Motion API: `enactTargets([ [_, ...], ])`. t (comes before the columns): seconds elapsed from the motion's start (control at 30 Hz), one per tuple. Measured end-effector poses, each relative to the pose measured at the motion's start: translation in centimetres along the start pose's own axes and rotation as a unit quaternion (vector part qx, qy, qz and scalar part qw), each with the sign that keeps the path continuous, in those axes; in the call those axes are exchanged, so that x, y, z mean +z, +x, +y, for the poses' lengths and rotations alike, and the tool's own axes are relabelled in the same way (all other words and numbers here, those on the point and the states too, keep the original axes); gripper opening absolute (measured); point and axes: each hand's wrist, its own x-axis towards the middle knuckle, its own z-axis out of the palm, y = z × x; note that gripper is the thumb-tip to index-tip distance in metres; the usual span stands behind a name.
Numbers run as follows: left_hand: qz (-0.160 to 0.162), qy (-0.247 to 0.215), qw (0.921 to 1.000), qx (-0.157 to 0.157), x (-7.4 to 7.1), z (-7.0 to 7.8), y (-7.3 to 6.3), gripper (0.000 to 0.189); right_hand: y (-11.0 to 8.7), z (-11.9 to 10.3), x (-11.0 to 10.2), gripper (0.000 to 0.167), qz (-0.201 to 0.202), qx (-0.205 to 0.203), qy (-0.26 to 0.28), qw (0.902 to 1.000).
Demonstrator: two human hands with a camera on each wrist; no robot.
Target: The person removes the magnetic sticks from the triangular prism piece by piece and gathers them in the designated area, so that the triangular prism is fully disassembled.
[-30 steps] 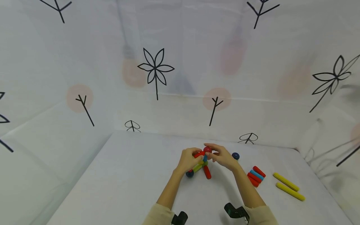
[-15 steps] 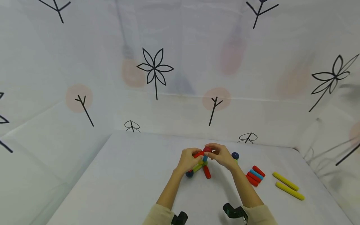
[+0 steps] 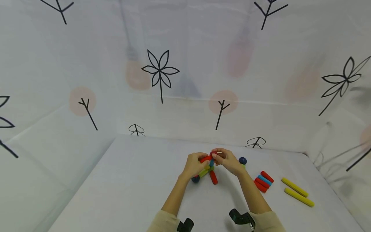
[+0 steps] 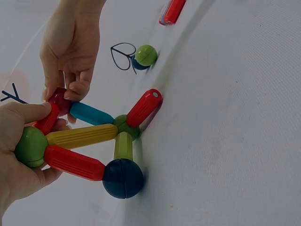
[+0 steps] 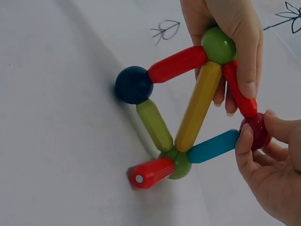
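A magnetic building frame of coloured rods and balls stands tilted up between the two hands. My left hand (image 3: 195,165) holds it at the green ball (image 4: 31,147) and the red rod (image 5: 240,92). My right hand (image 3: 229,163) pinches the dark red ball (image 5: 256,131) between thumb and fingers. At that ball the red rod meets a blue rod (image 5: 214,146). A yellow rod (image 5: 200,106) crosses the middle to a lower green ball (image 5: 176,165). A dark blue ball (image 4: 123,178) and a short red rod (image 4: 145,107) are low, near the table.
Beyond the right hand lie a dark blue ball (image 3: 242,160) and a green ball (image 4: 146,55). Further right on the white table (image 3: 130,193) are several red rods (image 3: 262,183), a blue rod (image 3: 265,180) and two long yellow rods (image 3: 299,197). A patterned curtain (image 3: 185,116) rises behind.
My right thumb and fingers have shifted slightly on the dark red ball and now cover more of it. The left hand and the frame stay in place.
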Motion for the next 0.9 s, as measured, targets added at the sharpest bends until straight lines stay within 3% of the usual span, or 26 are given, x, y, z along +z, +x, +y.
enactTargets([
  [0.2,-0.002,0.000,1.0000,-0.005,0.0,0.0,0.1,0.025,0.0,-0.1,0.0,0.050,-0.003,0.021,0.019,0.9996],
  [0.33,-0.001,-0.001,1.0000,-0.005,-0.1,0.0,0.1,0.025,0.1,0.0,0.2,0.051,-0.002,0.038,0.077,0.9963],
  [0.53,0.005,-0.004,1.0000,0.005,-0.2,0.1,0.2,0.025,0.3,0.4,0.6,0.050,-0.005,0.043,0.186,0.9816],
  [0.9,0.004,-0.010,0.9999,0.004,-0.2,0.0,0.1,0.024,0.4,0.4,1.2,0.049,0.025,0.079,0.286,0.9545],
])
